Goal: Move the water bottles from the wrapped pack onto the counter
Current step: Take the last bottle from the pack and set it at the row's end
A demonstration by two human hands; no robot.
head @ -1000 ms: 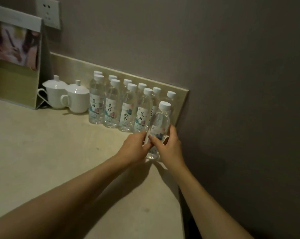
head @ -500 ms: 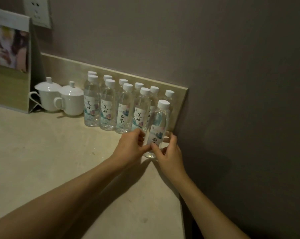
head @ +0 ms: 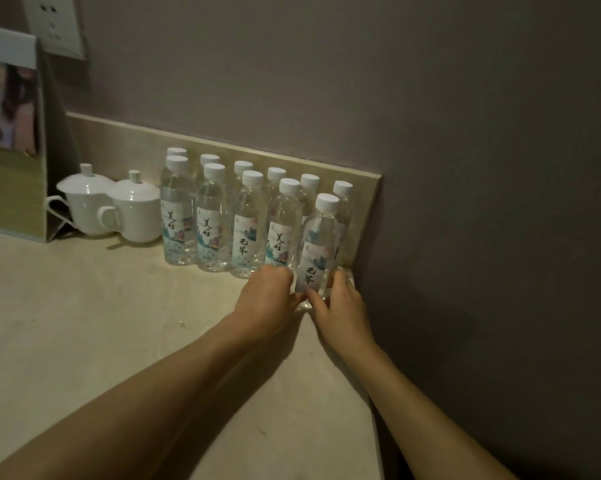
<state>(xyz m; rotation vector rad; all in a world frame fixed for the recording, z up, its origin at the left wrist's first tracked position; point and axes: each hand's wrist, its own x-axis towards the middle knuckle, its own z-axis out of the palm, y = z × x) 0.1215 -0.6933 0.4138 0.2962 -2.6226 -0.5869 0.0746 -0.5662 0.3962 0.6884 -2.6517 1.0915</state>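
Several clear water bottles point(head: 212, 216) with white caps and printed labels stand in two rows against the low backsplash on the beige counter point(head: 84, 323). At the right end of the front row stands one more bottle point(head: 318, 244), upright on the counter by the corner. My left hand point(head: 266, 299) grips its base from the left and my right hand point(head: 339, 306) grips it from the right, thumbs meeting in front of the label. No wrapped pack is in view.
Two white lidded cups point(head: 133, 209) stand left of the bottles. A standing picture card point(head: 12, 133) is at far left below a wall socket point(head: 55, 26). The grey wall point(head: 482, 237) closes off the counter's right edge.
The bottle between my hands has turned so its label faces me, and it stands closer to the front row. Both hands stayed around its base.
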